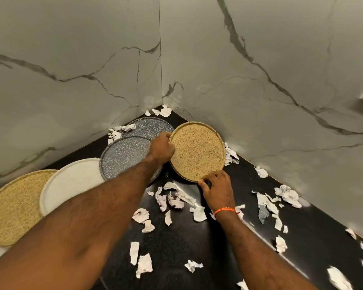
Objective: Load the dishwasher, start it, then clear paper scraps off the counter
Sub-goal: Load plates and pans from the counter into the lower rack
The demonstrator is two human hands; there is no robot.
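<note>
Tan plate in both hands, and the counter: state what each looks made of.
Tan plate: likely glazed stoneware or melamine, given its dense dark speckle, matte face and thin raised rim; which one is unclear. Counter: probably polished black stone, since its dark surface shows glossy reflections. Left hand and right hand grip the plate's rim.

Both bare forearms extend forward from bottom of view, converging toward the corner.

Left hand (pixel 161 148): arm runs diagonally from lower left, nearly straight at wrist. Back of hand faces up; fingers curled over the left rim of the tan speckled plate (pixel 197 151), gripping it. Fingertips mostly hidden behind knuckles.

Right hand (pixel 217 188): arm enters from lower right, wrist slightly bent. Orange band (pixel 224 210) sits round the wrist. Fingers bent, fingertips (pixel 203 182) and thumb pinching the plate's near rim. Back of hand faces camera.

Hands well apart, on opposite edges of the same plate.
</note>
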